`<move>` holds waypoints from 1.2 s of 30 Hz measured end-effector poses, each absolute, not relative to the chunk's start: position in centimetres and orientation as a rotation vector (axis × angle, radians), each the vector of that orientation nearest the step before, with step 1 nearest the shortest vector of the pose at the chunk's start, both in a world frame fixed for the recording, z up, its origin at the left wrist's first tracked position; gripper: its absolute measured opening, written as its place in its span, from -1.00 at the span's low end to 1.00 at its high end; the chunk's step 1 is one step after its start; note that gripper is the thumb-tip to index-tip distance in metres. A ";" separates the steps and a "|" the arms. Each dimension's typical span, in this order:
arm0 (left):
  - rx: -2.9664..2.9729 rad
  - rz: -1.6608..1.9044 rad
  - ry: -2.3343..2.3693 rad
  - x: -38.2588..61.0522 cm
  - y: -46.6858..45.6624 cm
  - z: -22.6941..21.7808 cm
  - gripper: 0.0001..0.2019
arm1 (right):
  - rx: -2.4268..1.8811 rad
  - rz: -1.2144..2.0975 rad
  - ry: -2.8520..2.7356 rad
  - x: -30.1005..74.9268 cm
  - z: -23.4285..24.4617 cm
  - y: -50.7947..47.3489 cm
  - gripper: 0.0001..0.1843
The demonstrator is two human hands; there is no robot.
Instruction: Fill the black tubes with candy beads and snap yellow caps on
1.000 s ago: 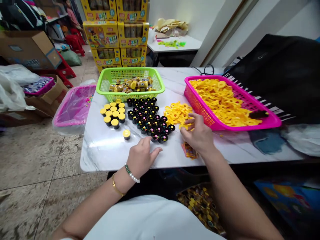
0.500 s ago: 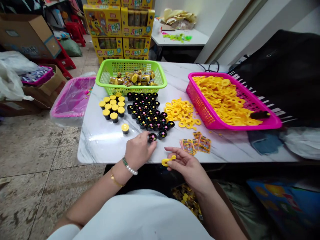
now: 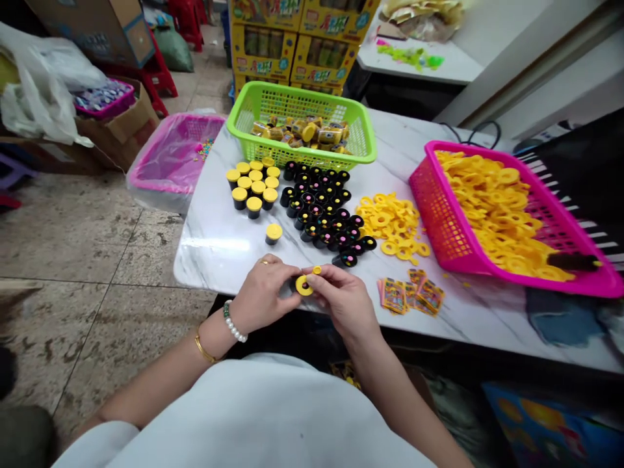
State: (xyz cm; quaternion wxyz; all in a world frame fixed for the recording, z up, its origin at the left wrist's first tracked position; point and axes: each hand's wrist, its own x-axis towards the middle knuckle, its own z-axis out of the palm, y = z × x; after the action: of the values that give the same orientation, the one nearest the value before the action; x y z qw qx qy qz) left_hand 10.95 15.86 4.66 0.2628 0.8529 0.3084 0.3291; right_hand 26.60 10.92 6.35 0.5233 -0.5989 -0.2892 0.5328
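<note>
Near the table's front edge my two hands meet. My left hand (image 3: 264, 294) is closed around a small black cup (image 3: 293, 284), mostly hidden by the fingers. My right hand (image 3: 347, 300) pinches a yellow plastic ring (image 3: 303, 293) with a small loop, held against the cup's top. Just beyond stand several open black cups (image 3: 319, 205) with coloured beads inside. To their left are black cups with yellow caps (image 3: 253, 205), and one capped cup (image 3: 273, 232) stands apart. More yellow rings (image 3: 390, 216) lie loose on the right.
A green basket (image 3: 302, 156) of small brown-and-yellow containers sits at the back. At right, a pink basket (image 3: 439, 244) is heaped with yellow rings. Printed packets (image 3: 404, 296) lie near the front edge. Left of the table is a plastic-lined pink tub (image 3: 163, 175); stacked yellow boxes (image 3: 266, 55) stand behind.
My left hand has drawn the black cup back from the group. My right hand has brought the yellow ring over to it. The view has shifted, so the table appears farther right.
</note>
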 end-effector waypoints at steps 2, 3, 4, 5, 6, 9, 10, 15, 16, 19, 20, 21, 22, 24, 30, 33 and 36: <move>2.314 0.886 0.826 10.7 15.9 4.5 -0.77 | -1.457 1.259 -0.652 26.3 6.1 11.0 -0.71; 2.312 0.882 0.828 10.7 15.9 4.4 -0.78 | -1.468 1.248 -0.646 26.2 6.0 11.0 -0.70; 2.307 0.877 0.835 10.6 15.9 4.5 -0.79 | -1.477 1.242 -0.646 26.1 5.8 10.9 -0.69; 2.300 0.865 0.844 10.6 15.9 4.6 -0.80 | -1.485 1.243 -0.647 26.1 5.8 10.8 -0.69; 2.289 0.846 0.854 10.5 15.8 4.8 -0.80 | -1.491 1.246 -0.651 26.1 5.7 10.7 -0.69; 2.144 0.715 0.896 10.6 15.5 5.9 -0.77 | -1.493 1.244 -0.688 26.1 5.7 10.4 -0.68; 2.032 0.653 0.922 10.6 15.4 6.3 -0.77 | -1.492 1.247 -0.702 26.1 5.7 10.3 -0.68; 1.325 0.393 0.977 11.5 15.3 7.0 -0.80 | -1.529 1.303 -0.773 26.1 5.7 10.1 -0.68; 1.261 0.382 0.959 11.7 15.3 6.9 -0.81 | -1.528 1.298 -0.789 26.0 5.7 10.1 -0.68; 1.347 0.461 0.976 11.8 14.7 6.4 -0.83 | -1.495 1.278 -0.792 25.8 5.7 10.1 -0.64; 1.440 0.506 0.990 11.7 14.4 6.2 -0.84 | -1.490 1.270 -0.783 25.8 5.8 10.1 -0.62; 1.548 0.551 0.997 11.6 14.0 6.0 -0.82 | -1.492 1.255 -0.775 25.7 5.8 10.1 -0.61; 1.658 0.590 0.994 11.6 13.7 5.9 -0.79 | -1.499 1.234 -0.771 25.6 5.8 10.1 -0.60; 1.840 0.642 0.967 11.6 13.2 5.5 -0.72 | -1.507 1.199 -0.764 25.6 5.7 10.0 -0.61; 1.956 0.802 0.997 11.8 13.4 4.8 -0.76 | -1.455 1.424 -0.643 27.2 6.1 11.0 -0.53; 1.971 0.818 0.983 11.7 13.9 4.7 -0.78 | -1.468 1.615 -0.797 28.5 7.2 11.9 -0.58; 1.996 0.769 0.941 11.5 14.3 4.5 -0.81 | -1.457 1.795 -0.935 28.9 8.0 12.6 -0.55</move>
State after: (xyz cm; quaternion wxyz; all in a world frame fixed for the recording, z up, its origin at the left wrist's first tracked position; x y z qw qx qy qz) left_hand 11.51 14.26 4.51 0.3919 0.7858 0.3704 0.3028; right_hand 28.94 12.62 7.96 0.3182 -0.5540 -0.3554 0.6823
